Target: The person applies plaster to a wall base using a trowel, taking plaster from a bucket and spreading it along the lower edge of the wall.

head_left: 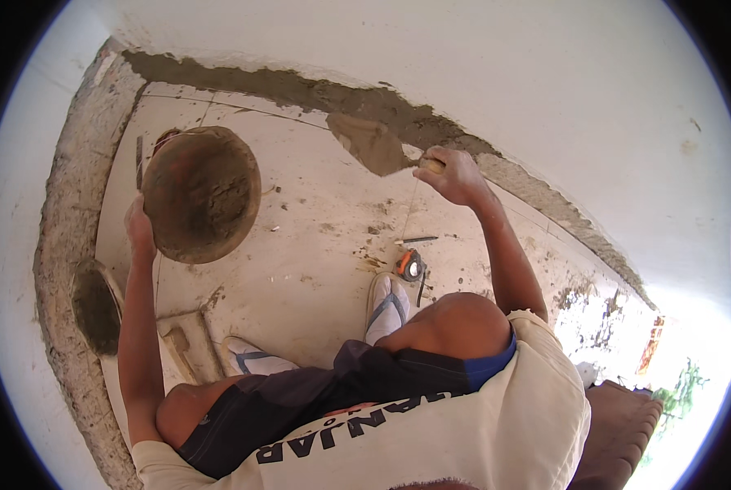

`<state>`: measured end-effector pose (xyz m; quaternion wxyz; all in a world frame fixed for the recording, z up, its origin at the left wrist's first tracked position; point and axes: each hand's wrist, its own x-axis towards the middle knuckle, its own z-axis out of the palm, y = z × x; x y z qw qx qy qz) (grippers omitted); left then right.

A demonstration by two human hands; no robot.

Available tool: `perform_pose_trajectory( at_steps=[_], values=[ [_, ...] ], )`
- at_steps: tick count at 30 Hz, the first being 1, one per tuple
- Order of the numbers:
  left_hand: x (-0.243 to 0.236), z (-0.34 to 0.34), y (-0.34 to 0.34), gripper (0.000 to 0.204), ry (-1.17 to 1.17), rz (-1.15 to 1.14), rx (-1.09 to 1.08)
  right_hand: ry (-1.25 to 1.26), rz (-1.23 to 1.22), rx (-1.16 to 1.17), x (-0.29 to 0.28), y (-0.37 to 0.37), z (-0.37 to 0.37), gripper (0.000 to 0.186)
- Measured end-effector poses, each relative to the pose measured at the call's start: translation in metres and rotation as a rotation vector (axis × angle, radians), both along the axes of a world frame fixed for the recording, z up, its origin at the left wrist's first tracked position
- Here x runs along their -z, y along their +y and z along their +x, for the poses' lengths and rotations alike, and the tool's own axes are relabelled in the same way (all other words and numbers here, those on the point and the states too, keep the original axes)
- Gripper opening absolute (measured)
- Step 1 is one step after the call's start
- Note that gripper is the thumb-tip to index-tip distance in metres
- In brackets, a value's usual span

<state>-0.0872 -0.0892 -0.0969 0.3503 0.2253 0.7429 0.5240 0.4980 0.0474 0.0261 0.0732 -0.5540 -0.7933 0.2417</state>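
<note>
My left hand point(140, 220) grips the left rim of a round, mortar-stained pan point(202, 192) with dark wet mortar in it, raised above the tiles. My right hand point(455, 178) is closed around the wooden handle of a trowel point(361, 143), whose broad, mud-coated blade is beside a band of grey mortar point(300, 91) along the base of the white wall point(463, 49). The blade hides part of that band; whether it touches it I cannot tell.
A second bucket point(96, 310) and a plastering float point(187, 343) are at the left. A tape measure point(408, 265) and pencil point(421, 239) lie by my sandalled feet point(386, 306). A rough strip point(71, 212) edges the left wall. A bright opening is at lower right.
</note>
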Motion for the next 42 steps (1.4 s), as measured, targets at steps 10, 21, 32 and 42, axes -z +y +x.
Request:
perform_pose_trajectory(
  at_steps=[10,21,32,42],
  values=[
    [0.013,-0.01,0.008,0.044,0.002,-0.018,0.067,0.218,-0.821,0.421,-0.008,-0.037,0.191,0.021],
    [0.0,-0.004,0.004,0.045,0.098,-0.058,0.018,-0.071,-0.212,0.256,-0.013,-0.033,0.146,0.027],
    [-0.008,0.011,0.005,0.043,0.103,-0.029,0.002,-0.181,-0.035,0.009,0.073,0.028,-0.034,0.038],
    [-0.006,0.009,0.004,0.045,0.099,0.01,-0.026,-0.316,0.119,-0.054,0.114,0.077,-0.094,0.04]
  ],
)
